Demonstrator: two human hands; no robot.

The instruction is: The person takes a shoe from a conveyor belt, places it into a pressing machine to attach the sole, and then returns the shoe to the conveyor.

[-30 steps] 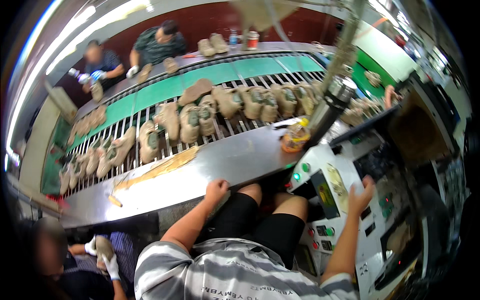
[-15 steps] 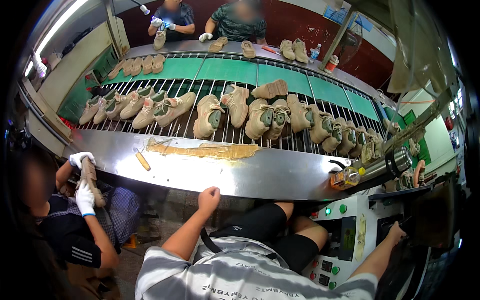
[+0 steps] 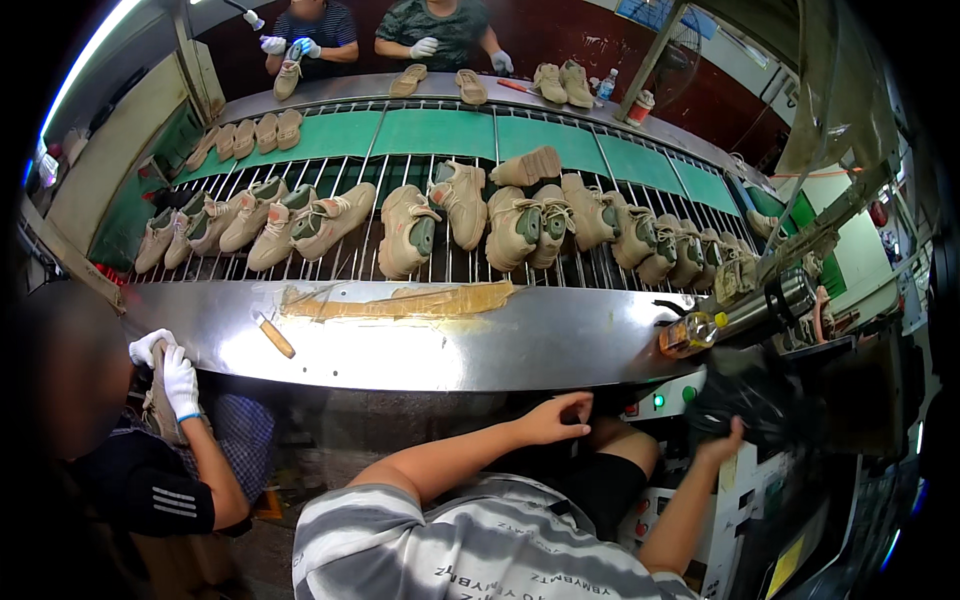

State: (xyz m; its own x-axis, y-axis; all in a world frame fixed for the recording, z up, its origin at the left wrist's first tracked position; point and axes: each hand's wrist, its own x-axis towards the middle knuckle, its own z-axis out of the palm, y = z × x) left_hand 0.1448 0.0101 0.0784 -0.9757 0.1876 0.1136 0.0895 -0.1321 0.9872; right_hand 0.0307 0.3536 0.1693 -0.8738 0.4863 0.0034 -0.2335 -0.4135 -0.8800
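Observation:
My right hand (image 3: pixel 722 445) grips the near edge of a black bundle (image 3: pixel 752 398), which looks like crumpled plastic or soft rubber; motion blurs it and its exact kind is not clear. It hangs over the control box (image 3: pixel 640 505) on my right. My left hand (image 3: pixel 556 419) is off the near edge of the metal table (image 3: pixel 380 355). Its fingers curve loosely with a dark gap between them, and no object shows there. Nearest to the bundle on the table are a bottle of amber liquid with a yellow cap (image 3: pixel 690 334) and a steel flask (image 3: pixel 765 308).
Beige lace-up shoes (image 3: pixel 405 235) line the barred conveyor (image 3: pixel 350 258) beyond the table. A wooden-handled knife (image 3: pixel 276 338) lies near a brown taped strip (image 3: pixel 400 301). At left a gloved co-worker (image 3: pixel 180 385) holds a shoe; two more people stand across the conveyor.
My right hand has come left and nearer from the dark machine, bringing the black bundle. My left hand has moved right and loosened from a fist. The view has shifted slightly.

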